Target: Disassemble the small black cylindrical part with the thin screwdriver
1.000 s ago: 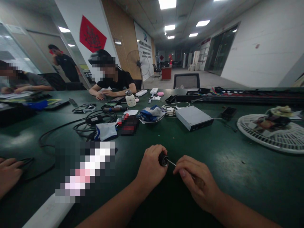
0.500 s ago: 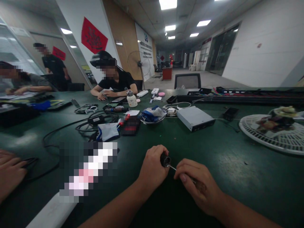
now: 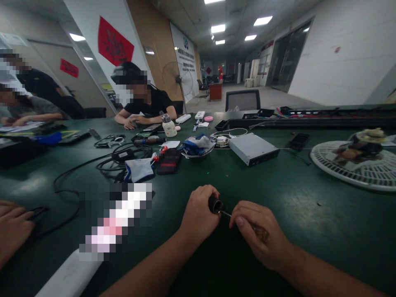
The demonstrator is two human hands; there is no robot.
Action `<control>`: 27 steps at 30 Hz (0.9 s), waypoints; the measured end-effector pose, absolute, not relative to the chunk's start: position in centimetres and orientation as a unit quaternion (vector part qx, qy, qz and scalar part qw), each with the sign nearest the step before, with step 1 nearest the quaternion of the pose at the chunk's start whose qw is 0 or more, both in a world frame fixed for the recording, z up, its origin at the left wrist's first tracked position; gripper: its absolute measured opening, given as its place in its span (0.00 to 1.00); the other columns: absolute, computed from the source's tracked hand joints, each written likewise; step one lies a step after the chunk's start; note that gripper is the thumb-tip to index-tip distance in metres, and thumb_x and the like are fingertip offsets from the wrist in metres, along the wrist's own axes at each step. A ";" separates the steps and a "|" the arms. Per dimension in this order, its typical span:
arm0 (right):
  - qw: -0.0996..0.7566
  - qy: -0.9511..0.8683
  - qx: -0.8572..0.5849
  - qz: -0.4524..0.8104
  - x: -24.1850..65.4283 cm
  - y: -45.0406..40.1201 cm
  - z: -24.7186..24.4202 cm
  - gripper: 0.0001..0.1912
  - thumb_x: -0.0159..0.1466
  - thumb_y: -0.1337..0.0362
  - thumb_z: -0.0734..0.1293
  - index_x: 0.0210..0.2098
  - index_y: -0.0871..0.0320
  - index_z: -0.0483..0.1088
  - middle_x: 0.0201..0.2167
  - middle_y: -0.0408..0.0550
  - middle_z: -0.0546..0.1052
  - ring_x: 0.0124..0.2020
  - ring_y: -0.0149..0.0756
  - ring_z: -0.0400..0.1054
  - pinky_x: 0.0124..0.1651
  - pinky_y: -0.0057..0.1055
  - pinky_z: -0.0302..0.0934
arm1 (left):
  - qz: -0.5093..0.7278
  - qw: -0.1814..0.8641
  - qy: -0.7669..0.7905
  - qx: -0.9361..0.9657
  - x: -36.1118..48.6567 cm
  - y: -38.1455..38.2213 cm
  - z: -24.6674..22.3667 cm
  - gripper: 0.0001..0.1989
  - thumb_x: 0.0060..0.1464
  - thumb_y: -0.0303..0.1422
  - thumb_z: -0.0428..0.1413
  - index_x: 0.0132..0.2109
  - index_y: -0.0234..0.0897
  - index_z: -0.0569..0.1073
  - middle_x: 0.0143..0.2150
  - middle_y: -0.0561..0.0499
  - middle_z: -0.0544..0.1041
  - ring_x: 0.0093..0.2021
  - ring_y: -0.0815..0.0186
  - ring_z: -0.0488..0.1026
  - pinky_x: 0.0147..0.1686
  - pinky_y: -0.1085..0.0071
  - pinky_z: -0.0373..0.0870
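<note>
In the head view, the left hand (image 3: 198,216) is curling its fingers tightly around a small black cylinder (image 3: 215,204), clamped on it, while the right hand (image 3: 261,233) is closing its fingers (image 3: 244,216) together on a thin metal rod (image 3: 225,213) running out of the cylinder's end. Both hands are held over a green work table (image 3: 309,202), the cylinder sitting between them. At one o'clock, a silver disc drive (image 3: 253,148) is lying flat; at two o'clock, a white round fan guard (image 3: 349,173) is lying beyond it. At eleven o'clock, a co-worker (image 3: 148,103) is leaning over the far side, and at nine o'clock another person's hand (image 3: 12,231) is resting near a black cable (image 3: 62,194).
</note>
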State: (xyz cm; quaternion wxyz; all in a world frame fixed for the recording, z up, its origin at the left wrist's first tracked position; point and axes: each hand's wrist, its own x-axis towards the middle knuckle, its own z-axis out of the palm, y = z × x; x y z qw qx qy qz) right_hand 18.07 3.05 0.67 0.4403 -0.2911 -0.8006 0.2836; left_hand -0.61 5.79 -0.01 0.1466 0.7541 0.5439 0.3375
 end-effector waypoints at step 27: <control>0.373 -0.749 -0.458 0.299 17.9 4.1 -0.8 0.08 0.62 0.71 0.68 0.35 0.53 0.66 0.34 0.43 0.76 0.35 0.37 0.73 0.38 0.34 0.66 | 0.340 0.154 0.553 0.745 -0.5 5.9 0.3 0.05 0.57 0.28 0.56 0.42 0.39 0.71 0.41 0.50 0.76 0.43 0.59 0.73 0.43 0.62 0.69</control>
